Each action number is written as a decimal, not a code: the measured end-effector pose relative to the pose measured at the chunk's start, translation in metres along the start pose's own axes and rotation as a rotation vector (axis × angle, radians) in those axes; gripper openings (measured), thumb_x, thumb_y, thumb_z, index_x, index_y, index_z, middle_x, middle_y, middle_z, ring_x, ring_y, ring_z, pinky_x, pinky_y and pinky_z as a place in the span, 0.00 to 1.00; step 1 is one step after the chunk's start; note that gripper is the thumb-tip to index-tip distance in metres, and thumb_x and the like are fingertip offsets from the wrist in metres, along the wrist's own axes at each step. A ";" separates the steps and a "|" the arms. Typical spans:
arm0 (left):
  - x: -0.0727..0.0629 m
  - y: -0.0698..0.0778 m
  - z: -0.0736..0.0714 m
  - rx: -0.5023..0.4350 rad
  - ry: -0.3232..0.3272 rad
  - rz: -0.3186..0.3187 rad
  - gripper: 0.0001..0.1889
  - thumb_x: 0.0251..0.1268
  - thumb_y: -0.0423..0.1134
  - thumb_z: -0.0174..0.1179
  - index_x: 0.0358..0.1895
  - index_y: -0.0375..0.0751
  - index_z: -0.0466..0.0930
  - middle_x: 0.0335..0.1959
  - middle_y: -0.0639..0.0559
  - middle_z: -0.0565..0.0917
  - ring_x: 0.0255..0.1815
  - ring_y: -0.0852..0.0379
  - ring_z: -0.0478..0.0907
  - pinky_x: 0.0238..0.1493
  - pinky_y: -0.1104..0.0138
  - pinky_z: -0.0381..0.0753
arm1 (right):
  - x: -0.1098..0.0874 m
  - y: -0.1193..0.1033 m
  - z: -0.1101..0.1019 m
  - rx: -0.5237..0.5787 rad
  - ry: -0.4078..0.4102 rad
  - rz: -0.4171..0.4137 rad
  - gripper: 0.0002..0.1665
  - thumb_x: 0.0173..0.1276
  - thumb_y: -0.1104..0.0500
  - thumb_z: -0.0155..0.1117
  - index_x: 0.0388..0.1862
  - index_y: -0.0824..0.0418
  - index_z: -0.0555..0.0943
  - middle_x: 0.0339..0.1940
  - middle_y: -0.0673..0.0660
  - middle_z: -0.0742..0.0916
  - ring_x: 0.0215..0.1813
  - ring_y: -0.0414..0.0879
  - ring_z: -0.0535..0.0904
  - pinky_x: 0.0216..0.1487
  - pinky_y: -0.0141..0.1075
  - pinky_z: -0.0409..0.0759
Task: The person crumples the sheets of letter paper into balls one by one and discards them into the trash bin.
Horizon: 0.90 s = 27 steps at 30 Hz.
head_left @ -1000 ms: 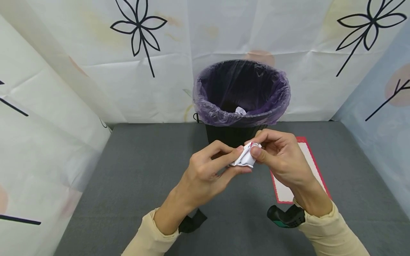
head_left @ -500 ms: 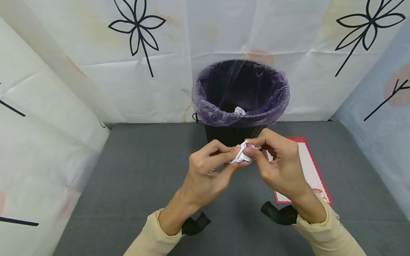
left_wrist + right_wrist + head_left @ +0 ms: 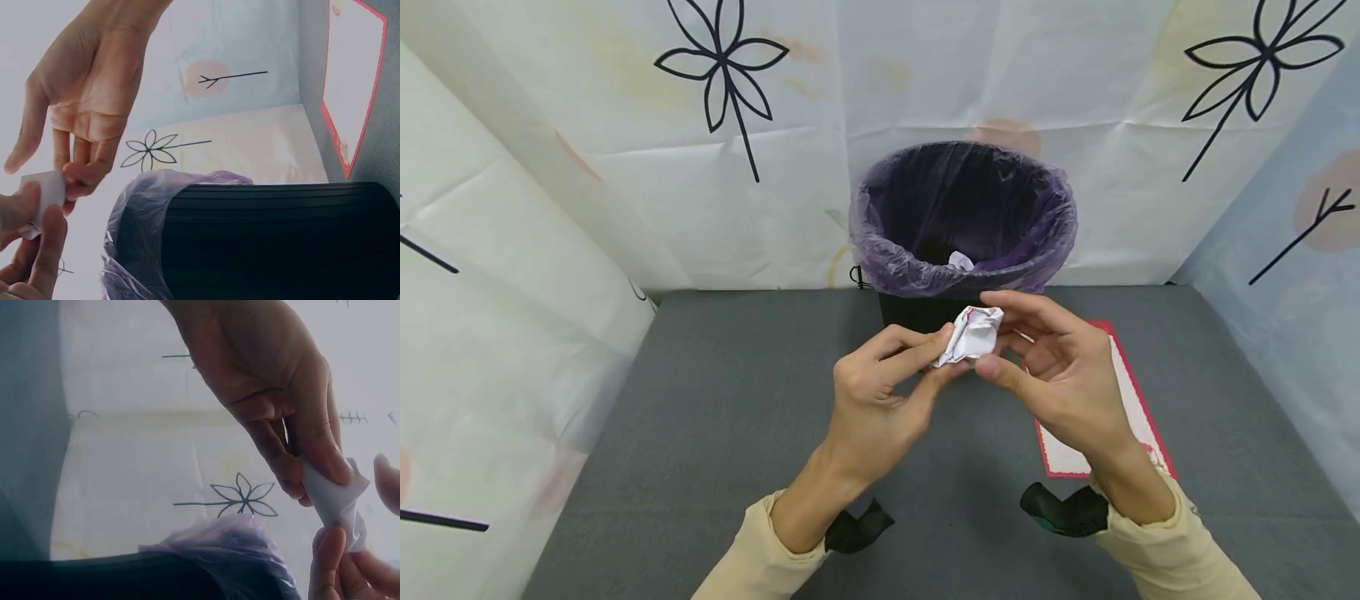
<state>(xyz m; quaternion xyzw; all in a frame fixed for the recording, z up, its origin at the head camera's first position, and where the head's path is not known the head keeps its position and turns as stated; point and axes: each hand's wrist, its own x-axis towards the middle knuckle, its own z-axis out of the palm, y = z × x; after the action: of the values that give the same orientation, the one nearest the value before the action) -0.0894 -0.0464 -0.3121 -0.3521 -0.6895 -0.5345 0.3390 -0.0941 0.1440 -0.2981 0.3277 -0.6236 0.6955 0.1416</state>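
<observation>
A crumpled piece of white paper (image 3: 974,335), marked with a little red, is above the table in the head view. My left hand (image 3: 880,398) pinches its left side between thumb and fingers. My right hand (image 3: 1063,375) is at its other side, with the thumb held away and the fingers loosely bent. In the left wrist view, fingertips of the right hand (image 3: 94,94) touch the folded paper (image 3: 47,195). The right wrist view shows the left hand (image 3: 269,381) with its thumb pressed on the paper (image 3: 334,499).
Behind the hands stands a black bin (image 3: 917,312) lined with a purple plastic bag (image 3: 887,262); a white scrap (image 3: 960,261) lies inside. A red-bordered white sheet (image 3: 1126,404) lies on the grey table (image 3: 737,417), partly under the right arm. Patterned cloth walls (image 3: 775,208) surround the table.
The right hand has loosened its pinch, moving its thumb off the paper and spreading its fingers. The paper has risen slightly and turned, showing a broader face, while the left hand keeps holding it.
</observation>
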 end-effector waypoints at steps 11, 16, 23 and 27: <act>0.001 0.005 -0.003 0.056 -0.088 0.015 0.16 0.58 0.21 0.70 0.51 0.24 0.85 0.41 0.41 0.86 0.44 0.53 0.86 0.38 0.73 0.83 | -0.001 0.004 0.006 -0.008 0.102 -0.043 0.28 0.53 0.77 0.78 0.53 0.84 0.78 0.49 0.68 0.86 0.41 0.51 0.81 0.47 0.34 0.82; 0.000 0.003 -0.001 0.077 -0.075 0.044 0.15 0.57 0.20 0.70 0.49 0.24 0.86 0.39 0.41 0.86 0.40 0.53 0.86 0.34 0.74 0.82 | -0.001 0.009 0.009 -0.016 0.099 -0.125 0.29 0.57 0.68 0.79 0.51 0.86 0.78 0.46 0.67 0.86 0.44 0.51 0.80 0.49 0.35 0.82; 0.000 0.003 -0.001 0.079 -0.061 0.054 0.14 0.55 0.18 0.70 0.46 0.24 0.87 0.36 0.42 0.87 0.35 0.54 0.86 0.30 0.74 0.80 | 0.000 0.013 0.012 -0.048 0.109 -0.190 0.26 0.60 0.65 0.78 0.48 0.85 0.81 0.42 0.65 0.86 0.39 0.49 0.78 0.43 0.31 0.81; 0.000 0.002 -0.001 0.071 -0.062 0.054 0.12 0.56 0.19 0.69 0.45 0.24 0.87 0.34 0.42 0.87 0.34 0.54 0.86 0.30 0.74 0.80 | -0.001 0.015 0.015 -0.028 0.120 -0.233 0.21 0.59 0.67 0.78 0.44 0.84 0.82 0.39 0.64 0.86 0.41 0.49 0.82 0.45 0.31 0.83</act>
<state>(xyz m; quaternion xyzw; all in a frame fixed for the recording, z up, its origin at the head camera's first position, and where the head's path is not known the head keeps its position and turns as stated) -0.0878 -0.0471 -0.3108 -0.3748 -0.7086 -0.4891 0.3439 -0.0986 0.1270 -0.3102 0.3540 -0.5812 0.6839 0.2631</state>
